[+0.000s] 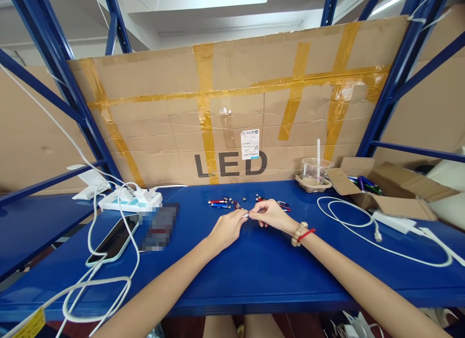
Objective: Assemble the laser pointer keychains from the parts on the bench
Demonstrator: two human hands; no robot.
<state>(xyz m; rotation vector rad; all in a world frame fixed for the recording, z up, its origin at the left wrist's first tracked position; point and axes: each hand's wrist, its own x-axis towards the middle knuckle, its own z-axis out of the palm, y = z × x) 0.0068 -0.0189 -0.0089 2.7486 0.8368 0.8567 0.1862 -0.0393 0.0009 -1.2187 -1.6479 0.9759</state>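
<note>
My left hand (227, 228) and my right hand (271, 215) meet over the middle of the blue shelf top (254, 265). Both are pinched on a small silver part (246, 215) held between their fingertips. A bead bracelet and a red string circle my right wrist. Just beyond the hands lie several small red, blue and silver keychain-like pieces (221, 203), with more of them (281, 205) to the right.
A white power strip (132, 198) with plugs and a phone (113, 240) on white cables lie at the left. A plastic cup (317, 171) with a straw, an open cardboard box (378, 188) and a white cable (363, 226) lie at the right. A taped cardboard sheet (232, 110) marked LED stands behind.
</note>
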